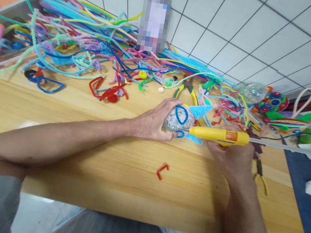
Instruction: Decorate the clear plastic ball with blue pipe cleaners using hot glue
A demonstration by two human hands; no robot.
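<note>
My left hand (154,122) is wrapped round the left side of a clear ball (174,123) that looks crinkled or glittery. Blue pipe-cleaner loops (181,115) sit on the ball, and light-blue pointed pieces (201,111) stick out on its right. In my right hand (230,157) is a yellow glue gun (218,135), its nozzle pointing left and meeting the ball near the lower blue loop. A clear glue stick (284,146) runs out of the gun's back end. Whether the nozzle touches the ball I cannot tell. A bent red pipe cleaner (162,171) lies on the table in front.
Heaped pipe cleaners (82,36) in many colours line the wall side of the wooden table (89,169). Yellow-handled pliers (186,90) lie behind the ball, another pair (261,177) by the right edge. A dark cord (292,134) and a decorated ball (272,102) are at the right.
</note>
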